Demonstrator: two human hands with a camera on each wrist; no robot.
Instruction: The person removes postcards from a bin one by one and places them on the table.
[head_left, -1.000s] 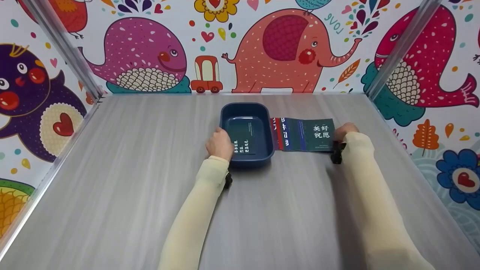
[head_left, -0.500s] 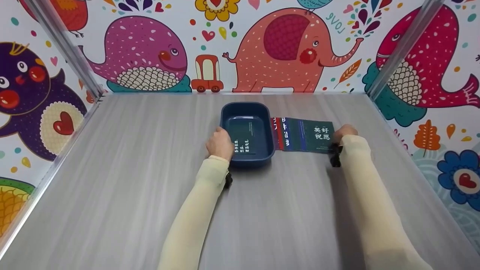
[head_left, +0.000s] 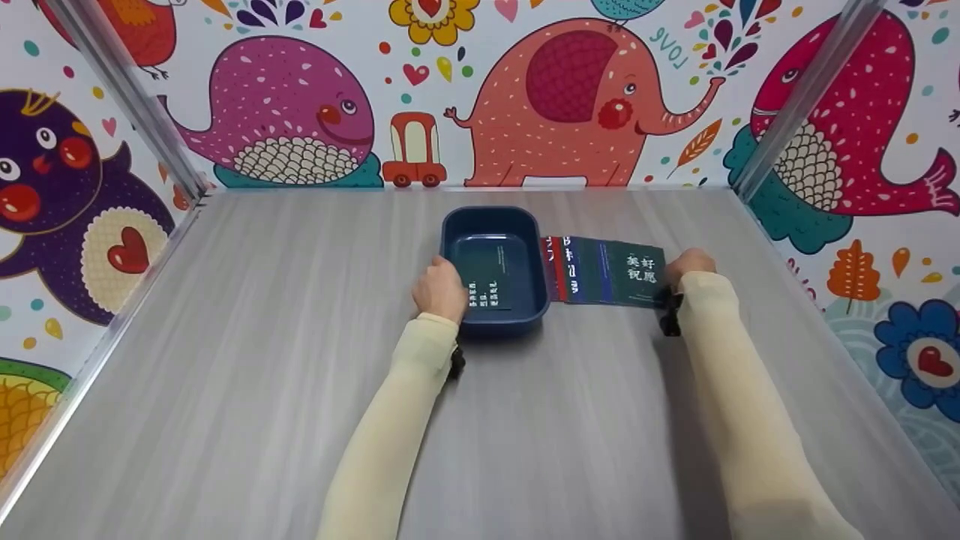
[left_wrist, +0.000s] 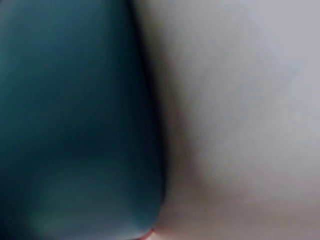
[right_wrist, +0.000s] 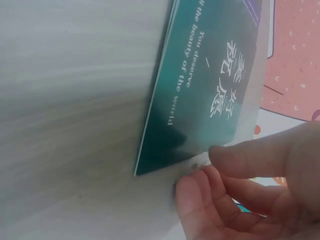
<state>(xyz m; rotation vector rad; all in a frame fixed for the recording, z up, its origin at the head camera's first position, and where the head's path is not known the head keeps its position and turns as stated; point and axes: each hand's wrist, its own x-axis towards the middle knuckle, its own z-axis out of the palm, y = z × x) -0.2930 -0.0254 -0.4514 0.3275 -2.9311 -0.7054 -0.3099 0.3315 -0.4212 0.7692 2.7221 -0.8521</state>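
Observation:
Near the middle of the table a dark blue plastic basin [head_left: 493,328] stands, its left wall gripped by my left hand [head_left: 439,289]. A dark green card with white lettering lies inside it. To its right, several overlapping printed cards [head_left: 589,271] run in a row, their left end hidden by the basin. The rightmost green card [right_wrist: 195,85] reads "You deserve" and "the beauty of the world". My right hand [head_left: 690,262] pinches this card's right edge, thumb at the edge and fingers curled below. In the left wrist view only the basin's blurred side [left_wrist: 75,110] shows.
The grey wood-grain table [head_left: 285,360] stretches around the basin and cards. Printed wall panels with cartoon animals enclose the back and sides, with metal posts [head_left: 802,105] at the corners. A black wrist strap [head_left: 670,315] sits at the right sleeve.
The rightmost green card has turned slightly, its right end shifting a little towards me, and my right hand has moved slightly left. The left hand and basin stay in place.

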